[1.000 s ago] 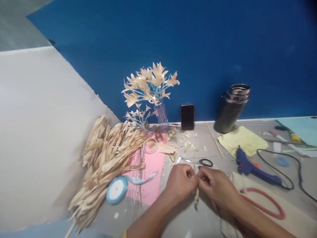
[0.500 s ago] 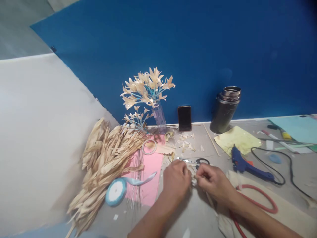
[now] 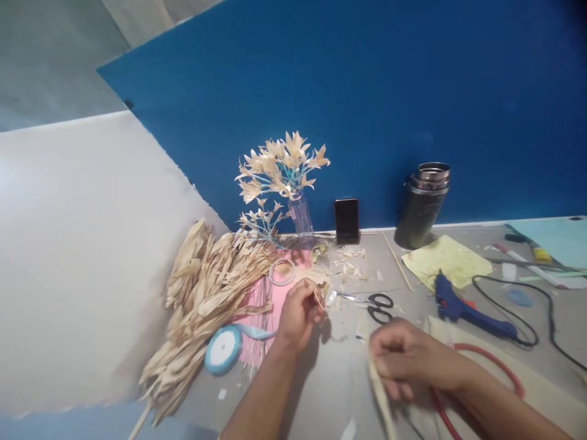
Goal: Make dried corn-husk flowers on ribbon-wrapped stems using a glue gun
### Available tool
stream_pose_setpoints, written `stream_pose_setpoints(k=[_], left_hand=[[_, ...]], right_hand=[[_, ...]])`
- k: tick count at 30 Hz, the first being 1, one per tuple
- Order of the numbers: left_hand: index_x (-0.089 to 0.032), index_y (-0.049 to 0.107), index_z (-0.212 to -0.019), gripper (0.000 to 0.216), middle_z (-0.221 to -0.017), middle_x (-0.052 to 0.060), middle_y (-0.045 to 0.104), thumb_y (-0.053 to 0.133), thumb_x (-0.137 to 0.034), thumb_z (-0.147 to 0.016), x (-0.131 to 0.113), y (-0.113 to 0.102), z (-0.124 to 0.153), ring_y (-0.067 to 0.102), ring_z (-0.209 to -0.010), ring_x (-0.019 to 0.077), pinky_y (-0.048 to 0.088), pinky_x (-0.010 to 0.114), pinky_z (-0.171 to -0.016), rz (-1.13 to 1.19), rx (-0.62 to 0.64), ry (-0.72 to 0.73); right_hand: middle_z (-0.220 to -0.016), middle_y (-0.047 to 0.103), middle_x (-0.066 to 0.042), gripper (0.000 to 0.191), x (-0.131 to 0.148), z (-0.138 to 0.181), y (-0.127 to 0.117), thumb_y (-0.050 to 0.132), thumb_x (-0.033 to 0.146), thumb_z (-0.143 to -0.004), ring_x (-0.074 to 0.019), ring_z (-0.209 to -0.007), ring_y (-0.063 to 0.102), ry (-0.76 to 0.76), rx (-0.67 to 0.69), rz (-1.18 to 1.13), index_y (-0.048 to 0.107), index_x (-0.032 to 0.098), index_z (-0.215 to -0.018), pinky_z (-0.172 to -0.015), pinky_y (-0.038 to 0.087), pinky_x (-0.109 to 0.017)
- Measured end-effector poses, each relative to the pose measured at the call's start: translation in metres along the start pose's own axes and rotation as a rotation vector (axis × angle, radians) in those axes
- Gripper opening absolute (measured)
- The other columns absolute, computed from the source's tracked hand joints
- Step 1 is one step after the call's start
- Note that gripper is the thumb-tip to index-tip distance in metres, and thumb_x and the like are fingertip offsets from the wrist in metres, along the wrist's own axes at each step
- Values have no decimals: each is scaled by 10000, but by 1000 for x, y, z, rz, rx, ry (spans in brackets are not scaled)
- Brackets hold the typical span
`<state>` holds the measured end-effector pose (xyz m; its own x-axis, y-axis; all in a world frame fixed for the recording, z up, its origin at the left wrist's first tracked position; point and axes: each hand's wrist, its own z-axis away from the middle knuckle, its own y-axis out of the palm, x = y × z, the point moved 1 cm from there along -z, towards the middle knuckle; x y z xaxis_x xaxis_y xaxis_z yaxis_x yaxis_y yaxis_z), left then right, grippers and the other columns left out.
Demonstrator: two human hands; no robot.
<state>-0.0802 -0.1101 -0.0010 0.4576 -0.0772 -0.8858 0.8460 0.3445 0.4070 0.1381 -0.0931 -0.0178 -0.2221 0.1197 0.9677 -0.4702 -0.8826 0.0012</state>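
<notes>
My left hand point(image 3: 298, 315) is closed in a pinch on a thin pale strip of corn husk point(image 3: 315, 294), above the table left of the scissors point(image 3: 362, 299). Lower right, my right hand point(image 3: 406, 357) is closed around a longer corn husk strip point(image 3: 380, 400) that hangs down toward me, its lower part blurred. The scissors lie with their black handles just beyond my right hand. Small husk scraps point(image 3: 351, 266) are scattered behind them.
To the left lie dried corn husks point(image 3: 206, 293), a blue ribbon roll point(image 3: 223, 349) and pink paper point(image 3: 254, 299). Husk flowers point(image 3: 284, 165) stand in a vase point(image 3: 300, 217) beside a phone point(image 3: 347, 221) and a flask point(image 3: 422, 205). A glue gun point(image 3: 468, 311) with its cord lies right.
My hands were close together over the scissors and have moved apart, the left one leftward, the right one toward me. The scissors' handles are now uncovered. The view has shifted slightly.
</notes>
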Motion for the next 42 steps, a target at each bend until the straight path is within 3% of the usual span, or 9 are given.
stream_pose_setpoints(k=[1,3,6,11,17,24,30,35,42], left_hand=[[-176,512,-656,234,-590,-37,520,683,-325,-713,2,4,3,463,-450,71,263,172,-398,11,44,-7],[-169,535,-656,247,-597,-27,528,698,-337,-734,6,13,10,474,-477,80,294,185,-425,6,106,-14],[-155,594,-633,198,-588,-8,539,686,-295,-738,14,21,18,478,-527,94,348,210,-499,-96,157,6],[-140,683,-614,83,-555,-9,544,700,-189,-680,28,29,22,438,-534,88,335,220,-538,-342,95,56],[-115,767,-906,330,-750,68,686,784,-380,-709,30,30,18,536,-551,99,355,217,-505,-75,153,-119],[-127,619,-545,316,-630,25,657,888,-293,-544,24,26,12,518,-492,76,387,214,-506,-41,29,-64],[-155,491,-546,434,-506,-53,512,898,-307,-551,28,28,12,416,-429,41,301,180,-446,62,3,-71],[-145,577,-631,403,-588,-23,578,893,-394,-591,25,23,9,482,-497,60,373,179,-473,83,-56,-44],[-135,716,-730,290,-696,46,683,774,-419,-739,25,23,20,607,-602,139,500,262,-601,-203,-35,114]], right_hand=[[-554,644,-18,356,2,-6,1,552,452,-858,-119,-457,533,-1,-21,109,604,188,-625,-470,402,-220],[-571,620,-19,361,6,-17,-1,513,388,-884,-138,-554,543,-109,-299,369,573,198,-582,-548,410,-237],[-649,640,-19,273,7,-24,-8,546,389,-859,-157,-617,550,-131,-592,311,617,201,-674,-599,418,-264],[-611,612,21,281,0,-27,-5,749,431,-692,-109,-529,485,-61,-410,-206,638,172,-702,-542,365,-244],[-571,590,23,396,-4,-27,-2,790,515,-702,-96,-533,487,-60,-222,-316,649,148,-653,-565,378,-240],[-691,701,-22,316,-6,-25,-2,783,442,-704,-125,-609,601,-1,-119,-297,693,144,-758,-613,464,-253],[-593,644,29,130,-7,-26,-1,710,263,-695,-119,-547,566,6,-254,-92,615,174,-686,-532,424,-225],[-568,589,53,59,-1,-24,-4,647,194,-708,-111,-561,521,-30,-335,176,614,179,-661,-532,376,-208],[-739,704,-2,108,1,-23,-2,658,262,-782,-151,-691,625,-169,-351,-10,709,172,-813,-659,469,-251]])
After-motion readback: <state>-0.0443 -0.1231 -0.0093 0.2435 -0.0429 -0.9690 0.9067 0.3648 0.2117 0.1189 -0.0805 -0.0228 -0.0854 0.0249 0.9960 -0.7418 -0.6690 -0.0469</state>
